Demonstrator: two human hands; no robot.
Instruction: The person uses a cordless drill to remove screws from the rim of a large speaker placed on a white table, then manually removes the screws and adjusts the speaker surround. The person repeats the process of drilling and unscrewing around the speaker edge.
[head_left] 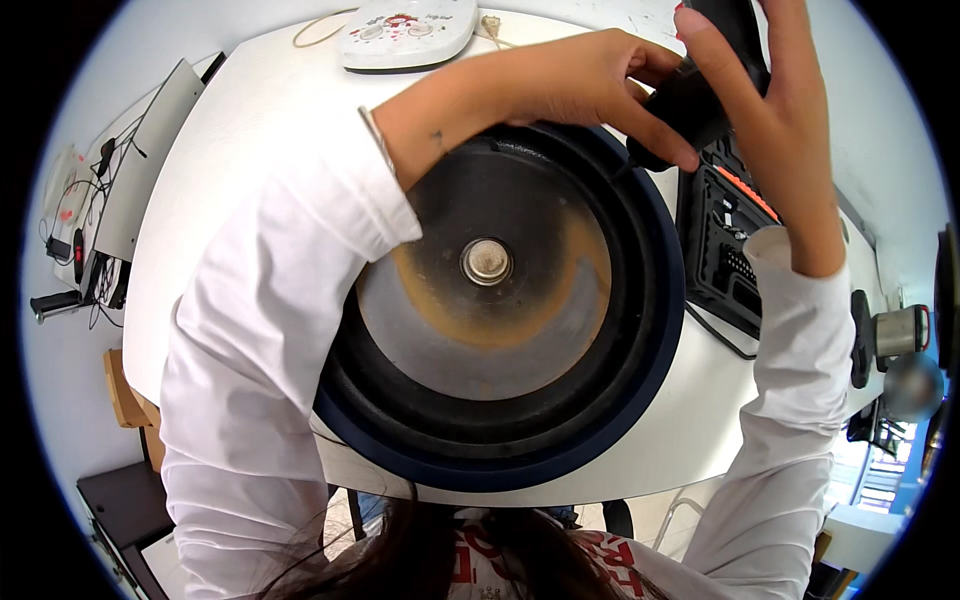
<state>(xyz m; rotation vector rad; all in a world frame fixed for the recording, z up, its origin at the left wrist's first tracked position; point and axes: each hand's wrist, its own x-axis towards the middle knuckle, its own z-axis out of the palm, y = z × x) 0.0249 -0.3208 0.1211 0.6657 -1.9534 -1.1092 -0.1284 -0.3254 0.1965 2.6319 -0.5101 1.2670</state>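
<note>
Bright, even room light falls from above; the white table [250,110] nearly washes out. Soft shadow pools inside the cooker [500,300]. Beyond the table, edges bend and blur toward the black round rim.

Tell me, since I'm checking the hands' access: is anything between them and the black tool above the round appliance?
Nothing visible. The left hand and the right hand both already grip the black tool, held over the far rim of the round appliance.

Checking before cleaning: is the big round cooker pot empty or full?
Empty: the cooker shows its bare heating plate with brown staining and the centre button, nothing inside.
</note>
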